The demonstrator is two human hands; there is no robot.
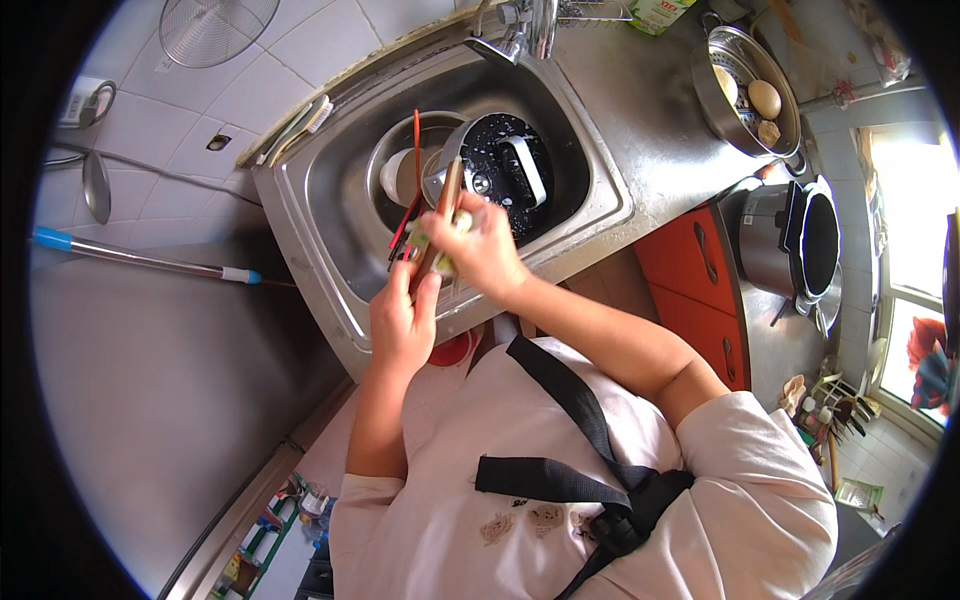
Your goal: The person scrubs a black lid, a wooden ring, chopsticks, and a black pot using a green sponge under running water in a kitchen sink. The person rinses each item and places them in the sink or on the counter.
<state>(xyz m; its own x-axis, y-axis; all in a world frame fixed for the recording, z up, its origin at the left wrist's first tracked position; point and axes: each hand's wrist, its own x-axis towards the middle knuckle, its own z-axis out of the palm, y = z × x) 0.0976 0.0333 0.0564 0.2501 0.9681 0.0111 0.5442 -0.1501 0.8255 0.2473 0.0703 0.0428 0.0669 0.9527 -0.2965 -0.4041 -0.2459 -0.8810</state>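
Over the near side of a steel sink (330,187), my left hand (405,315) grips the lower end of several sticks, which look like wooden chopsticks (451,187). My right hand (484,244) is closed around their middle, with a blurred pale and green cloth or sponge (420,234) between its fingers. An orange-red thin stick (417,142) and dark ones fan out beside the chopsticks. Below the hands, in the basin, a steel bowl (379,154) holds a white cup (391,178). A black pan or lid (495,142) with a pale handle and suds lies against it.
A faucet (514,41) rises behind the sink. Brushes (304,127) lie on its left rim. On the right are a steamer pot (701,82) with eggs, a dark cooker (772,240) and orange cabinet doors (694,262). A blue-ended pole (165,264) stands out at left.
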